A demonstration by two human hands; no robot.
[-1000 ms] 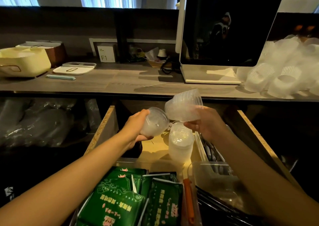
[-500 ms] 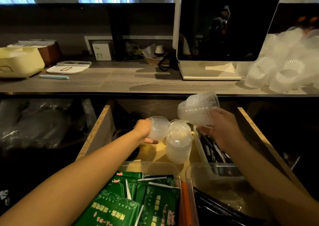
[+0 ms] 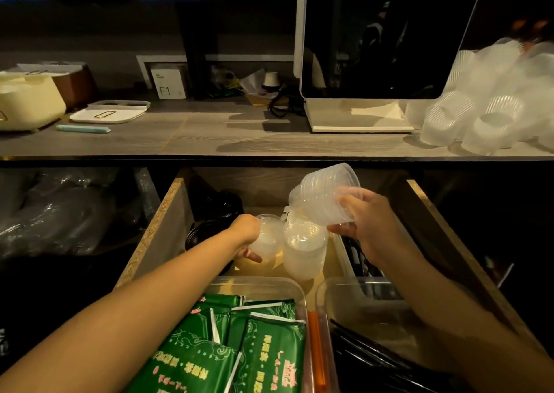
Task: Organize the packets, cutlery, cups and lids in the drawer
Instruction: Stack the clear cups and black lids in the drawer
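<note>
A person reaches both bare arms into an open wooden drawer point(image 3: 156, 236) below a grey wood-grain counter point(image 3: 209, 140). The left hand point(image 3: 244, 236) is low in the far middle of the drawer, its fingers curled round a small clear plastic cup point(image 3: 266, 239) held on its side. The right hand point(image 3: 364, 221) is raised above the drawer, fingers and thumb clamped on a nested stack of clear cups point(image 3: 323, 194) that is tilted with its open rims toward the far right. Just below that stack and just right of the small cup, another stack of clear cups point(image 3: 304, 248) stands in the drawer. In the near part of the drawer, a clear bin point(image 3: 257, 283) holds green packets point(image 3: 239, 353), with an orange stick point(image 3: 316, 350) along their right side. To the right, a second clear bin point(image 3: 353, 296) holds black cutlery point(image 3: 374, 359). Dark round lids point(image 3: 209, 227) lie at the far left of the drawer. On the counter, a heap of clear cups point(image 3: 491, 107) sits at the far right beside a dark screen on a white stand point(image 3: 386, 33).
</note>
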